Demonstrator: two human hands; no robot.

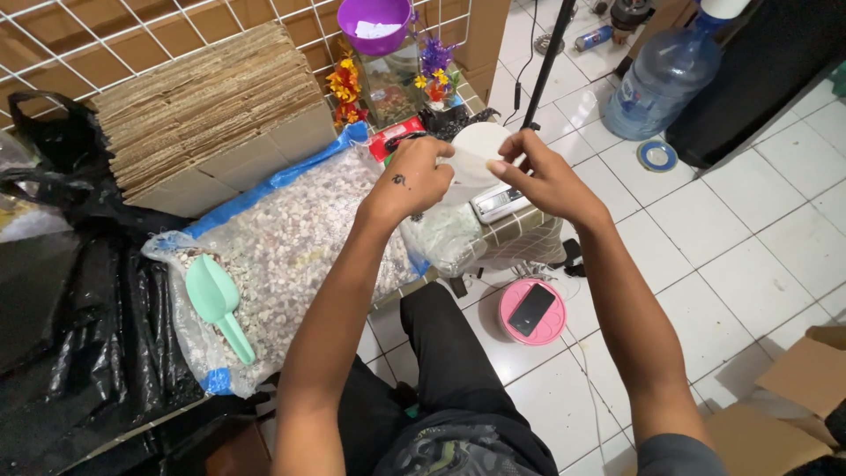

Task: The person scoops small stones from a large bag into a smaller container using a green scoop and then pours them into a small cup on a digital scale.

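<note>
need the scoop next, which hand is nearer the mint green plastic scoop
Left. The left hand is up right of the mint green plastic scoop; the right hand is farther right.

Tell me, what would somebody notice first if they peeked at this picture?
Probably the two bare arms reaching out in the middle, with the left hand and right hand both holding a thin clear plastic bag above a small white scale. Next comes the big clear sack of pale gravel on the left, with a mint-green plastic scoop lying on it. A round pink lid with a black phone sits on the white floor tiles.
</note>
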